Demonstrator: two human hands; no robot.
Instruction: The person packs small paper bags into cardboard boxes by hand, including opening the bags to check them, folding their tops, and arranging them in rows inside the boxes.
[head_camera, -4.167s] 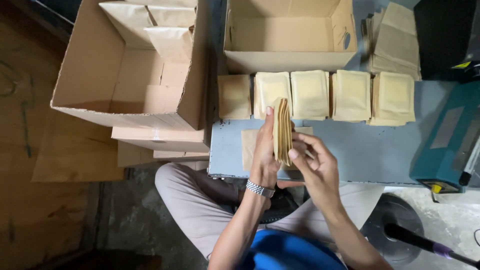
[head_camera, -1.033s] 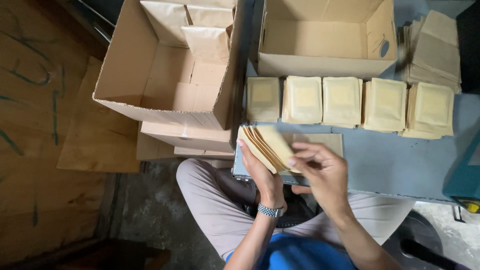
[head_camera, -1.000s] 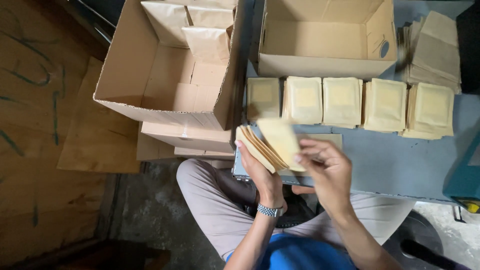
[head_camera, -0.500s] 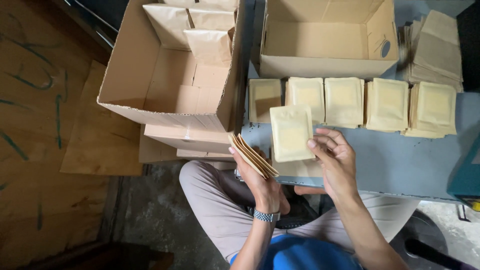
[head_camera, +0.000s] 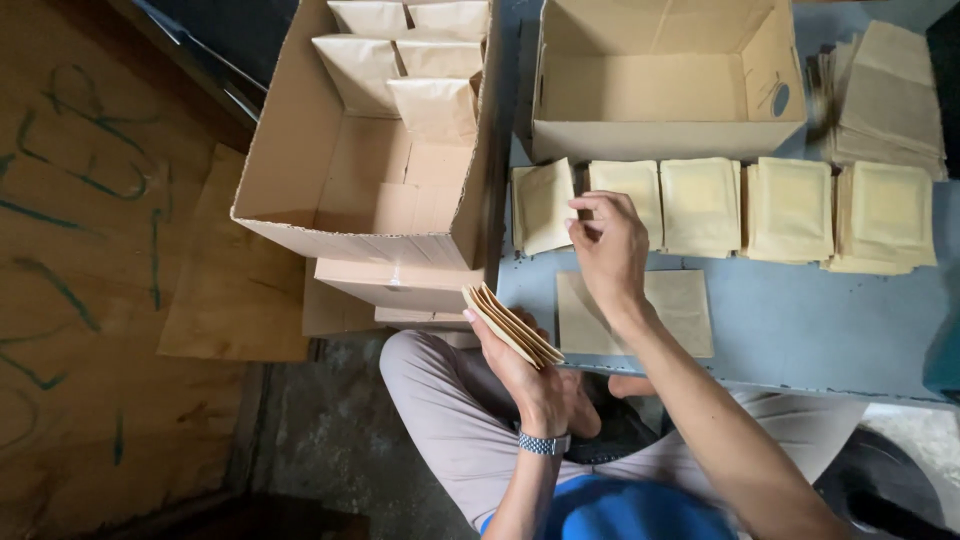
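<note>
My left hand (head_camera: 525, 368) grips a fanned stack of flat brown paper packets (head_camera: 510, 324) near the blue table's front left corner. My right hand (head_camera: 608, 245) reaches forward and pinches the right edge of one packet (head_camera: 541, 205). That packet lies tilted on the leftmost pile of a row. Further piles of packets (head_camera: 700, 205) continue to the right along the row. Under my right wrist, flat brown packets (head_camera: 682, 310) lie on the table (head_camera: 800, 325).
An open, empty cardboard box (head_camera: 665, 135) stands behind the row. A larger box (head_camera: 370, 190) holding upright paper bags (head_camera: 400, 60) sits to the left on flattened cartons. A loose stack of brown bags (head_camera: 890, 90) lies at the far right. My knees are under the table edge.
My right hand drew one packet off the stack in my left hand and carried it forward and left onto the leftmost pile. My left hand lowered slightly with the rest.
</note>
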